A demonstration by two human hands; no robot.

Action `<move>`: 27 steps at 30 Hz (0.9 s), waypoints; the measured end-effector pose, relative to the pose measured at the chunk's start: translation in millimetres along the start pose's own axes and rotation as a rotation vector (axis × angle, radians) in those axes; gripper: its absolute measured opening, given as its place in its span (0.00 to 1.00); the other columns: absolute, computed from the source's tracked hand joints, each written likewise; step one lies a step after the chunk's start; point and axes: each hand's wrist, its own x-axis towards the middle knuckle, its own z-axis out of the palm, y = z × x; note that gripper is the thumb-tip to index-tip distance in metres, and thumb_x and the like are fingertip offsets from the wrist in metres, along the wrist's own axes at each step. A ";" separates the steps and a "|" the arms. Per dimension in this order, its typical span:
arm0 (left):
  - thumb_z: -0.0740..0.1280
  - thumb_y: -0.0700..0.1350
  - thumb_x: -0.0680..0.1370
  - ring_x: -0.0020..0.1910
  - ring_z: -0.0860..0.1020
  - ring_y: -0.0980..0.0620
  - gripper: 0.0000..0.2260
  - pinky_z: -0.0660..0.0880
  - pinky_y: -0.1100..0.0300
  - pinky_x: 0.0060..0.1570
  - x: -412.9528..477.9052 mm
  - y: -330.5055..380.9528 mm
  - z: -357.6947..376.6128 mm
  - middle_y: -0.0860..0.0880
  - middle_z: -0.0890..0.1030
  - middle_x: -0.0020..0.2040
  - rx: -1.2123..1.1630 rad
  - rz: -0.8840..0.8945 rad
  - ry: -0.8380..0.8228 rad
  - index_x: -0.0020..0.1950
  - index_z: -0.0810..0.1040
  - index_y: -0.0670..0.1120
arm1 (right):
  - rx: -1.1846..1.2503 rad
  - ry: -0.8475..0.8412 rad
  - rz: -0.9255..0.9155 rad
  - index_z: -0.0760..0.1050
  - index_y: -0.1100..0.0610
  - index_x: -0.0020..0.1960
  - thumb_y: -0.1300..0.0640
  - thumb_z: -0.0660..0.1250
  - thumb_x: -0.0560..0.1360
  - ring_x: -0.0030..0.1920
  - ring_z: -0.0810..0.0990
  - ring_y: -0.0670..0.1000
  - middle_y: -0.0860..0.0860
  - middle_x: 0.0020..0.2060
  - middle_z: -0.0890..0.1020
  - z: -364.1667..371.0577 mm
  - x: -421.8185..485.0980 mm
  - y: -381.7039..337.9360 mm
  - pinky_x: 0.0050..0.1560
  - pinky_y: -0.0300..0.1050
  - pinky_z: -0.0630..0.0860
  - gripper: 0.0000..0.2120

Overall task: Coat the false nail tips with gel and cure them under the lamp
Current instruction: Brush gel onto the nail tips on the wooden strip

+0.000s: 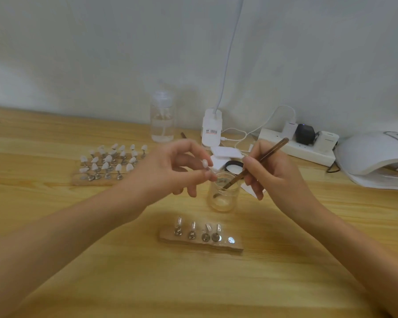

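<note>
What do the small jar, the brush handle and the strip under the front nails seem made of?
The jar: clear glass or plastic, faintly yellow; you see through it.
The brush handle: brown, probably wood or wood-look, smooth sheen.
The strip: looks like wood, matte tan with rough edge; could be cork.

Head cam, looks fwd/down, close.

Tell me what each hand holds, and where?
Left hand pinches a white nail tip at its lower end; right hand grips the brush mid-handle, bristles in the jar.
</note>
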 end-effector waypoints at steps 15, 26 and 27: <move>0.62 0.46 0.81 0.38 0.67 0.62 0.08 0.69 0.67 0.38 -3.8 -28.1 9.2 0.55 0.73 0.47 0.861 0.685 0.115 0.50 0.79 0.46 | 0.248 0.261 0.098 0.69 0.58 0.41 0.60 0.59 0.82 0.25 0.69 0.46 0.49 0.27 0.74 -7.8 -3.7 9.3 0.23 0.36 0.65 0.11; 0.63 0.49 0.80 0.33 0.67 0.60 0.05 0.71 0.61 0.32 1.0 -20.6 7.3 0.56 0.68 0.45 0.753 0.627 0.165 0.50 0.78 0.50 | 0.364 0.308 0.165 0.69 0.56 0.38 0.61 0.57 0.82 0.24 0.65 0.46 0.50 0.26 0.72 -8.8 -5.9 15.7 0.23 0.37 0.60 0.14; 0.66 0.49 0.79 0.34 0.68 0.59 0.04 0.72 0.60 0.34 2.6 -21.5 8.9 0.56 0.69 0.44 0.647 0.569 0.163 0.49 0.79 0.51 | 0.374 0.312 0.161 0.69 0.56 0.38 0.61 0.57 0.82 0.24 0.65 0.46 0.50 0.26 0.73 -8.7 -6.4 15.4 0.23 0.37 0.60 0.14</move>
